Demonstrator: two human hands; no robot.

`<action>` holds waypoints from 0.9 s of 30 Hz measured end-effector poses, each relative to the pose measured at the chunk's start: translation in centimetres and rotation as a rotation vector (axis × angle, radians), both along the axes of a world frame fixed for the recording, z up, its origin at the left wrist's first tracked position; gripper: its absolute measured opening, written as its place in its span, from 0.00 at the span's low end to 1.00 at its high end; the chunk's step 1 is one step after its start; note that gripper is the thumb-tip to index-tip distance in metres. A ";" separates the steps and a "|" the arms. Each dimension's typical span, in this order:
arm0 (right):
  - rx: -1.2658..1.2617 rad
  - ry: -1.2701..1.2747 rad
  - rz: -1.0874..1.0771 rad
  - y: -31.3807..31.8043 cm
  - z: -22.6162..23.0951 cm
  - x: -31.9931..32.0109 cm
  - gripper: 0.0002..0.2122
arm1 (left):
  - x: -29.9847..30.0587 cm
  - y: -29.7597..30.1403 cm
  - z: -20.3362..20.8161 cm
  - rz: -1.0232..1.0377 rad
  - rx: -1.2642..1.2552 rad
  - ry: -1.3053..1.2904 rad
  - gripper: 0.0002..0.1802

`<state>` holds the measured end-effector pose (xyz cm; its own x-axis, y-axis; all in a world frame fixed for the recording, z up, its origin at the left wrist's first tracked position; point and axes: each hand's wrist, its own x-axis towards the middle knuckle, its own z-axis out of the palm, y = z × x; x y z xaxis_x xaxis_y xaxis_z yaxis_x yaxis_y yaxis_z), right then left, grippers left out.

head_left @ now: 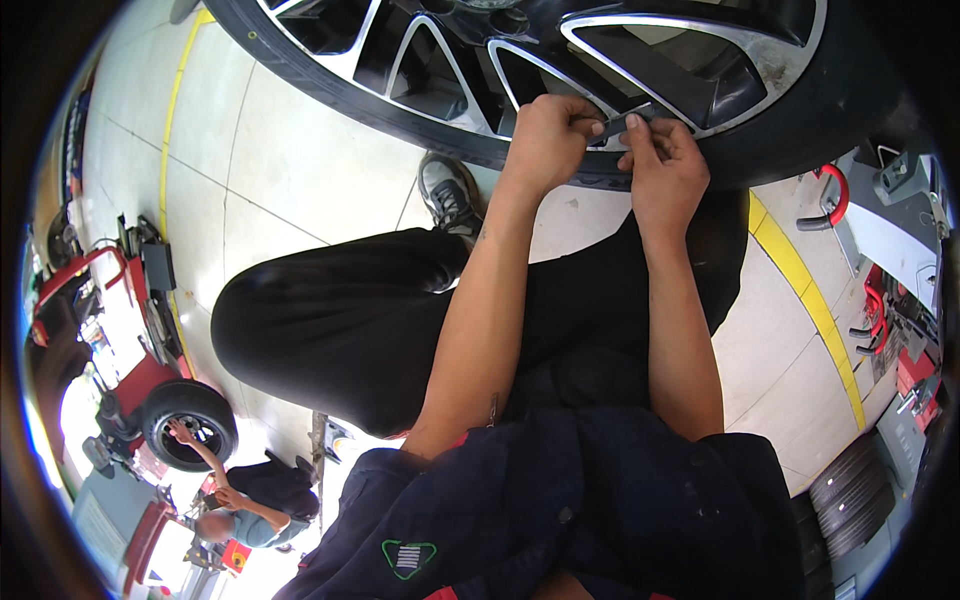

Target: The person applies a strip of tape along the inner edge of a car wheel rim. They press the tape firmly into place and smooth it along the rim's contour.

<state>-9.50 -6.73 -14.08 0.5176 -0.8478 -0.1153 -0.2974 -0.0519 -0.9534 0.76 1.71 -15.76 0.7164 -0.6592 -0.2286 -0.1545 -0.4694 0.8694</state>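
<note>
- Head cam, the only view here: the left hand [548,140] is pinching one end of a small dark strip [618,127], thumb and fingers curling in tight.
- The right hand [668,172] is gripping the other end with thumb and fingertips, so the two hands are sitting close together with a narrow gap between them.
- That strip is sitting right over the outer edge of the rim [372,75], near the ends of the spokes. Can't tell if it's actually touching the metal, and it's too small to say what it is.
- The rim is showing silver and black spokes, and a black tire [770,150] is wrapping around it, filling the top of the view.
- Both bare forearms are coming up from below, over black pants [340,300] and a dark shirt [640,500].
- A gray sneaker [448,190] is resting on the pale tiled floor [290,150], just below the tire.
- Off to the right, a yellow line [812,283] is running along the floor, with a red handle [838,198] sticking out nearby and tires [850,497] standing lower down.
- Lower left, a co-worker [270,500] is holding one hand up in front of another wheel [158,405].
</note>
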 end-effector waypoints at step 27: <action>0.007 0.053 -0.003 0.3 0.7 0.8 0.07 | 0.0 0.5 0.5 0.112 -0.039 0.014 0.08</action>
